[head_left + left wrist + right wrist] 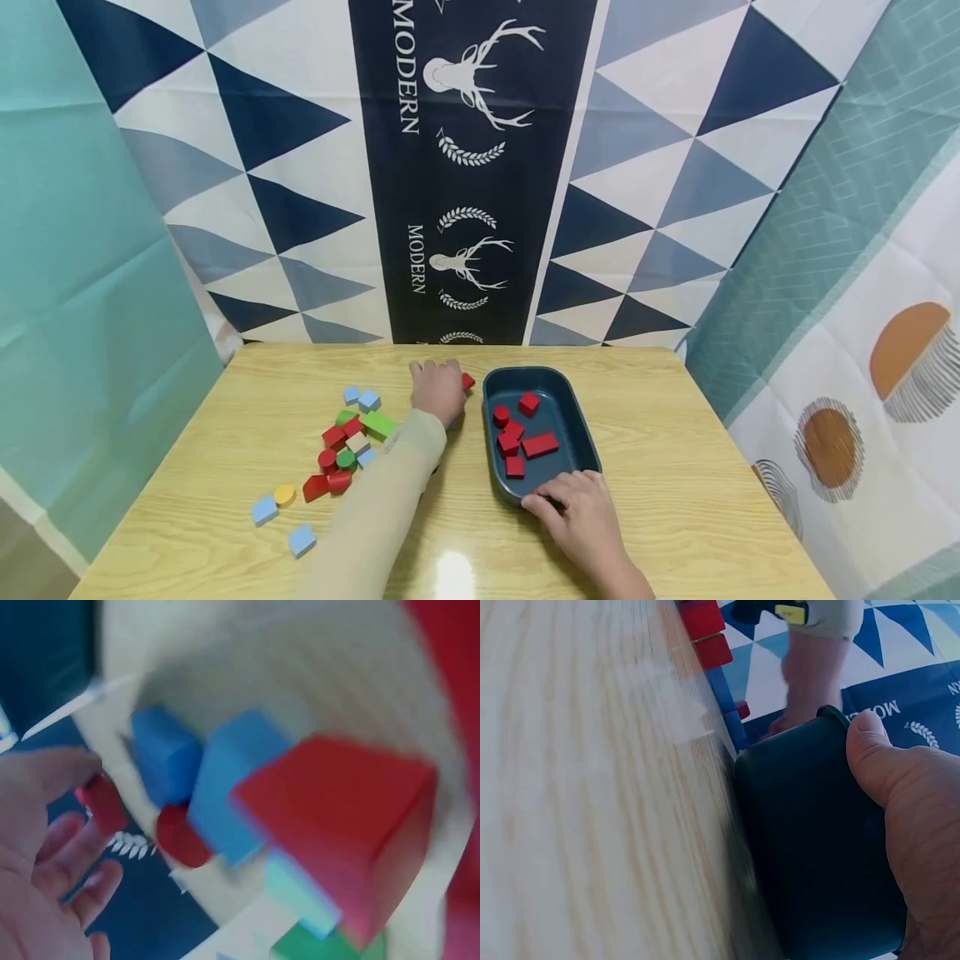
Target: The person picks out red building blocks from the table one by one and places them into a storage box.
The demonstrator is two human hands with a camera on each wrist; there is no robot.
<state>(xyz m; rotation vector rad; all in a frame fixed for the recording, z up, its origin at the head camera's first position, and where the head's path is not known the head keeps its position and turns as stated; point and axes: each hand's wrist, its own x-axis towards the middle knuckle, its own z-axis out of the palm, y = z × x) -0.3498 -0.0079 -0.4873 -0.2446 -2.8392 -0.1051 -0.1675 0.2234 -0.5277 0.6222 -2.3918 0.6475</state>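
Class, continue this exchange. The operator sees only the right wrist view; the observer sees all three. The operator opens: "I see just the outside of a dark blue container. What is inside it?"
Observer: In the head view, the dark blue, rounded rectangular tray holds several solid red blocks.

Operator: Is anything being held beyond it?

Observer: Yes. The left wrist view shows the left hand pinching a small red block between thumb and fingers.

Operator: What lies furthest left, out of my sight?

Observer: In the head view, a light blue, flat-sided block, with a flat, round yellow block beside it on the wood-grain table.
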